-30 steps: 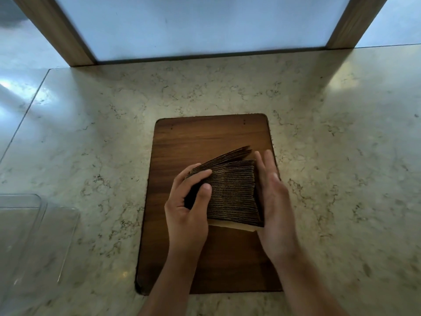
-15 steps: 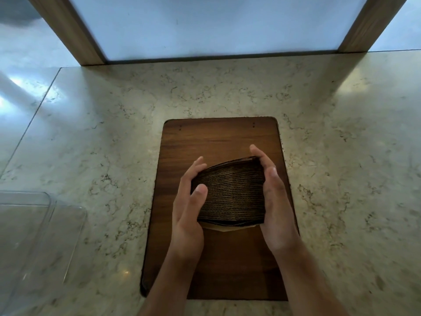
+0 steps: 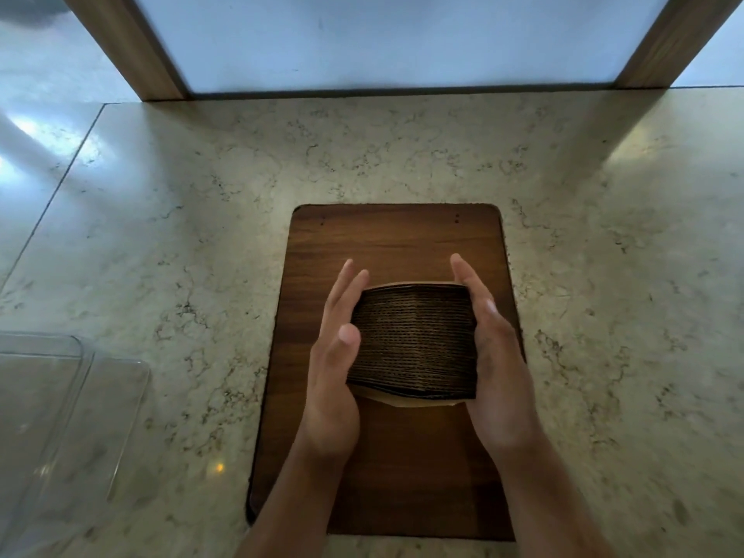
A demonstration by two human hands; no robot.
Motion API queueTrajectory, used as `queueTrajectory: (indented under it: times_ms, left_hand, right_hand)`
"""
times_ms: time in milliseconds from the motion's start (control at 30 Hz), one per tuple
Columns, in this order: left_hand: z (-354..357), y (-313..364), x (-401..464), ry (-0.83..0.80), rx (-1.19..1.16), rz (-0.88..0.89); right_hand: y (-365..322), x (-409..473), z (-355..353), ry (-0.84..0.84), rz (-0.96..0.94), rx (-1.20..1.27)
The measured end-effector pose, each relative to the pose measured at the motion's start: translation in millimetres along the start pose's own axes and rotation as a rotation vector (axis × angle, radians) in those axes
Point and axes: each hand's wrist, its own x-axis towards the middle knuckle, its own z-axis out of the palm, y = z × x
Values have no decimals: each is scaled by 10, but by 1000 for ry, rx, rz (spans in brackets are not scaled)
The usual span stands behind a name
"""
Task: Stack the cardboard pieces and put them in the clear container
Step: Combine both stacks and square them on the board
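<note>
From the head view: one stack of cardboard pieces [image 3: 414,340], too many to count, stands on edge at frame centre on one wooden board [image 3: 394,243]. The left hand [image 3: 334,356] and right hand [image 3: 497,356] press its sides with straight fingers. One clear container [image 3: 60,416] sits lower left on the marble counter [image 3: 604,275], below two wooden posts [image 3: 133,46].

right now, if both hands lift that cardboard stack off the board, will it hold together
The cardboard stack is many loose corrugated sheets, so it would likely splay or shed pieces unless squeezed. The left hand and right hand press flat on its sides only, so middle sheets may slip down. Probably light for its bulk.
</note>
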Motion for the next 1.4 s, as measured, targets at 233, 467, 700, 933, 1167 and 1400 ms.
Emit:
queueTrajectory:
  times_ms: [233,467,700,933,1167,1400]
  left_hand:
    - [13,-16,68,-71,10,-43]
    - [43,0,96,-49,125,-69]
    - [144,66,100,89,160,-130]
    - [218,68,137,146,207,-84]
    - [225,13,124,192,228,-37]
    - [198,-47,80,168,117,-42]
  right_hand:
    - [-12,-1,-74,-38,39,-7]
    - [-5,101,-110,-52,61,-130]
    - [-14,114,-106,-57,50,-71]
    - [-347,172,-322,-222,-22,-856]
    - [-554,266,-46,-636,-331,-1762]
    - [-527,345,123,-518,-288,-1828]
